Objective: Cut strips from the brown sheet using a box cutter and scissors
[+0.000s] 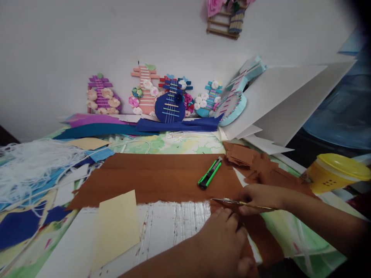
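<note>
Right hand [256,199]: closed in a pinch around the slim pointed tool [228,201], with tip and tail projecting on either side.
Left hand [220,235]: fingers bent and laid near the tool's tip, over brown material at the white board [165,227]; any grip beneath the palm hidden, cannot tell.
Tool's position: at the near right edge of the brown sheet [162,177], close to the left fingertips; exact type unclear.
Tool's direction: tip to the left, tail to the right and slightly lower; long axis almost level across the view.
Tool's handling: judged light, stiff and thin, likely to roll in the fingers; best taken mid-shaft, clear of the point.
Sheet's direction: long axis left to right, lying flat across the board's far part.
Sheet's handling: judged light, soft and easily creased or torn; best held flat near an edge with spread fingers.
Green cutter [210,173]: lying on the sheet, slanted, blade end toward upper right.
</note>
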The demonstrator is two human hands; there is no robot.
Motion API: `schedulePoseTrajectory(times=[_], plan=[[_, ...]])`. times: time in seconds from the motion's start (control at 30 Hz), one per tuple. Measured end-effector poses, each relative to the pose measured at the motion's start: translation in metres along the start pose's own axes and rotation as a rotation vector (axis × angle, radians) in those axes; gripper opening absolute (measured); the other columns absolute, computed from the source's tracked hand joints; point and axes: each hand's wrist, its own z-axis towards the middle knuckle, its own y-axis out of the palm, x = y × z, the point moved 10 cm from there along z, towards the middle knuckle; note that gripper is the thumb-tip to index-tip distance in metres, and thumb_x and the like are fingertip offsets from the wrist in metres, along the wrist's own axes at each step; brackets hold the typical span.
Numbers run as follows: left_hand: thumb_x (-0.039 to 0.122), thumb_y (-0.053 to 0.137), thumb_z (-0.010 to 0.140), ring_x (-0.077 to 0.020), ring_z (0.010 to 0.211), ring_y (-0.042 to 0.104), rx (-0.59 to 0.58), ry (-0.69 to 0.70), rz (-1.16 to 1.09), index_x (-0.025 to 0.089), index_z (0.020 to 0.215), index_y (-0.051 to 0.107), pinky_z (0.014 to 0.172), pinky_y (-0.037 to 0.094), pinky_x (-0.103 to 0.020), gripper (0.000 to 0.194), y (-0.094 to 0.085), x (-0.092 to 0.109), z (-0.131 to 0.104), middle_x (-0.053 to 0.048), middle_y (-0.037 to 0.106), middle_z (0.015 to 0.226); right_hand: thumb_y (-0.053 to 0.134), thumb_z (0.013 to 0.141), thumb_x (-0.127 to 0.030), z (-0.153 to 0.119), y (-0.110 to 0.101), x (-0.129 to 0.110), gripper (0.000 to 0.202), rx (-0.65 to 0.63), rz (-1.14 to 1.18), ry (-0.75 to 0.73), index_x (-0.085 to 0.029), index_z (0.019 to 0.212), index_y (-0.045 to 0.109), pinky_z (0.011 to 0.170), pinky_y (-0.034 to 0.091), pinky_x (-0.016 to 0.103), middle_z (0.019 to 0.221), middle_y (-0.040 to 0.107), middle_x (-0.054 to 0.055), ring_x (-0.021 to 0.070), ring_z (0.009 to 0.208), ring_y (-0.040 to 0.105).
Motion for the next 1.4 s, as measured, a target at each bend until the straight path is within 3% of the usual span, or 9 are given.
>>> schedulePoseTrajectory(times=[0.3,0.93,1.17,1.4], plan=[[0.047,0.046,0.078,-0.0258,0.105,0.038,-0.003,0.01,-0.005,0.008,0.103,0.053,0.094,0.024,-0.036,0.047,0.002,0.0,0.002,-0.013,0.051,0.108,0.031,0.071,-0.069,-0.008,0.009,-0.013,0.061,-0.125,0.051,-0.088,-0.013,0.074,0.056,0.047,0.028,0.021,0.061,0.043,0.0,0.0103,0.054,0.035],[0.048,0.042,0.08,-0.0266,0.108,0.036,0.022,0.024,0.012,0.008,0.104,0.053,0.095,0.023,-0.035,0.047,0.0,0.0,0.0,-0.013,0.052,0.109,0.04,0.072,-0.063,0.002,0.007,-0.022,0.053,-0.161,0.095,-0.106,-0.012,0.075,0.057,0.045,0.026,0.019,0.059,0.04,-0.002,0.0087,0.053,0.034],[0.049,0.04,0.08,-0.0277,0.104,0.039,0.001,0.001,-0.007,0.007,0.108,0.05,0.09,0.028,-0.038,0.051,0.006,-0.002,0.0,-0.016,0.048,0.114,0.057,0.06,-0.061,0.008,0.006,-0.004,0.05,-0.086,0.129,-0.009,-0.012,0.07,0.059,0.044,0.025,0.018,0.056,0.04,-0.004,0.0075,0.051,0.033],[0.049,0.044,0.078,-0.0275,0.103,0.039,0.013,0.0,-0.031,0.006,0.112,0.048,0.09,0.028,-0.038,0.054,0.006,-0.003,0.0,-0.016,0.047,0.114,0.057,0.059,-0.06,0.009,0.006,-0.002,0.048,-0.046,0.088,-0.008,-0.012,0.064,0.057,0.042,0.023,0.018,0.052,0.037,-0.005,0.0072,0.049,0.031]])
